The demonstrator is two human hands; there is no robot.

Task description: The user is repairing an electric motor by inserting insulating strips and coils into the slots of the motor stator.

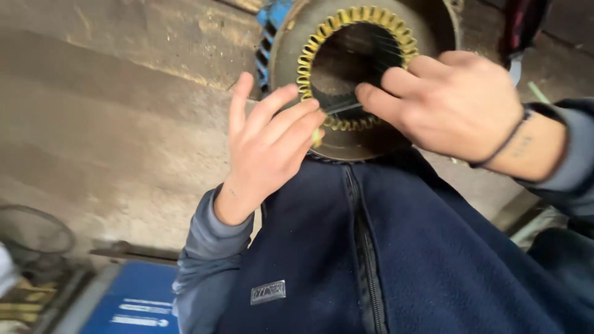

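Stator, round, dark metal, sits at upper centre of the frame, its face turned toward the camera. A ring of yellow slot liners lines the inner bore; dark slots show between them. Lower edge of the stator meets the person's dark blue zip jacket; whether it rests on the lap or on a support behind cannot be told.

Left hand, centre-left of frame: fingers spread and loosely extended, palm toward the stator, fingertips touching the left and lower rim near the yellow liners. Not clenched around anything; a small yellowish piece shows just below the fingertips, contact unclear.

Right hand, upper right: fingers curled, index and thumb reaching into the bore at its lower right. Fingertips pinch a thin dark strip that runs across the lower part of the opening. A dark cord bracelet crosses the wrist; grey sleeve behind it.

Surroundings: worn concrete floor fills the left half. Blue finned metal part just behind the stator's upper left edge. Blue board with white marks at lower left, with a round wire-mesh object beside it at far left. Image slightly motion-blurred around the fingers.
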